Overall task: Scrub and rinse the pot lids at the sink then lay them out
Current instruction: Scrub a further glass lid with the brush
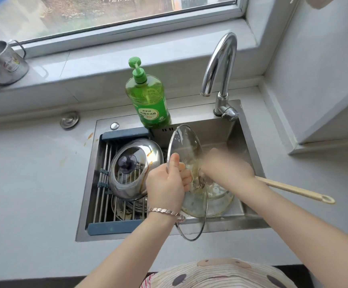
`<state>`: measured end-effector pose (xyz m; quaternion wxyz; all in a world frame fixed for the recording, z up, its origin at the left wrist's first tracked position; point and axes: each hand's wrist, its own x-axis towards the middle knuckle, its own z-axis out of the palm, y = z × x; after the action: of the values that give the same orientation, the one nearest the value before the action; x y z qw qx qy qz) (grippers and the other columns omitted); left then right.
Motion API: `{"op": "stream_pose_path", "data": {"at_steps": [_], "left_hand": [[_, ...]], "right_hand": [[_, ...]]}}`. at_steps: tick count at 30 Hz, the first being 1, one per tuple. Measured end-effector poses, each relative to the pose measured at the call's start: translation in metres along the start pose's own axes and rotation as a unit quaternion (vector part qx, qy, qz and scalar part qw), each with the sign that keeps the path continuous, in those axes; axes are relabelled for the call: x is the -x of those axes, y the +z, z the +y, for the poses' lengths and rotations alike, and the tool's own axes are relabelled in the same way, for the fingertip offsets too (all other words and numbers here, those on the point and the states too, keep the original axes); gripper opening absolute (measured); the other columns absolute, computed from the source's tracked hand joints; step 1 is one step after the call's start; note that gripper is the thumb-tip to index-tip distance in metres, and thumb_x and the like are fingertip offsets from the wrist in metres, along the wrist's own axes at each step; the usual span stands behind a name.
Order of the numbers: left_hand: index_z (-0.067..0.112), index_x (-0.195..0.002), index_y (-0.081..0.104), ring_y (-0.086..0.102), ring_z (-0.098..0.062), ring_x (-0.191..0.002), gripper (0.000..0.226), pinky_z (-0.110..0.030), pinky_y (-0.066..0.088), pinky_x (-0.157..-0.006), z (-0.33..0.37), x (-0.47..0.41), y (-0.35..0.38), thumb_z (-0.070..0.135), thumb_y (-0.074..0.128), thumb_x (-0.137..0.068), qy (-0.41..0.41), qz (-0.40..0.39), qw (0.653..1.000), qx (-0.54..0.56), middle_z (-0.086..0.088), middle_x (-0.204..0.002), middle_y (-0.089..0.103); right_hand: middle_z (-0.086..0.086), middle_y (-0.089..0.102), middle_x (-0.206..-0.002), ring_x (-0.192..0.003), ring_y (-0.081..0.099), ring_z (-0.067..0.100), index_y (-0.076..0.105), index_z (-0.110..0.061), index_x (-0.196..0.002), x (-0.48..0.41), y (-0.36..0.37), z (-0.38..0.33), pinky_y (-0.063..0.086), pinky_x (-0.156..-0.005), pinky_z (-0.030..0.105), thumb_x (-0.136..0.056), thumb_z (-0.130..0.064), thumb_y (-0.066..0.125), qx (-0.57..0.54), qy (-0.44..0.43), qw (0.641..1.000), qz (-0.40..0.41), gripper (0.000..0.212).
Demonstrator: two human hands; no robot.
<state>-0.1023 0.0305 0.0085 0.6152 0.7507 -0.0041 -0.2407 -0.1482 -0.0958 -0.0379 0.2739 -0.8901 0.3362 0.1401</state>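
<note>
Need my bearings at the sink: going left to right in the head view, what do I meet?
Steel mug → drain plug → steel lid on the rack → glass lid in the left hand → faucet → wooden handle.

Sink point(250, 142) set in the counter point(33, 183), below the window sill point(106, 65). Rack point(104, 183) spans the sink's left part; steel lid point(135, 169) lies on it, more lids under the rack. Glass lid point(186, 181) stands on edge in the middle, left hand point(165, 183) on its left rim, right hand point(225, 165) to its right. Another glass lid point(216, 200) lies in the basin behind it. Soap bottle point(148, 96) on far rim; faucet point(220, 80) at far right. Mug point(2, 63) far left on the sill. Wooden handle point(293, 190) sticks out right over the rim.
</note>
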Motion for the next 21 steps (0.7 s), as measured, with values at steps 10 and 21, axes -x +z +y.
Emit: {"op": "stream_pose_path", "data": {"at_steps": [10, 21], "left_hand": [[0.008, -0.07, 0.063, 0.07, -0.022, -0.064, 0.033, -0.032, 0.059, -0.059, 0.005, 0.001, -0.011, 0.028, 0.051, -0.093, 0.015, -0.014, 0.999, -0.048, -0.012, -0.066, 0.07], [0.002, -0.071, 0.063, 0.069, -0.022, -0.061, 0.033, -0.038, 0.057, -0.058, 0.008, 0.003, -0.01, 0.026, 0.054, -0.091, 0.025, -0.03, 0.998, -0.056, -0.013, -0.064, 0.069]], "right_hand": [[-0.005, 0.049, -0.067, -0.067, 0.046, 0.02, 0.042, -0.029, -0.079, 0.014, -0.021, 0.001, 0.032, -0.054, 0.027, -0.091, -0.049, 0.036, 0.15, -0.204, 0.962, 0.1, 0.024], [-0.005, 0.052, -0.074, -0.076, 0.052, 0.021, 0.06, -0.025, -0.09, -0.001, -0.014, 0.011, 0.031, -0.058, 0.028, -0.089, -0.046, 0.039, 0.103, -0.117, 0.987, 0.045, 0.029]]}}
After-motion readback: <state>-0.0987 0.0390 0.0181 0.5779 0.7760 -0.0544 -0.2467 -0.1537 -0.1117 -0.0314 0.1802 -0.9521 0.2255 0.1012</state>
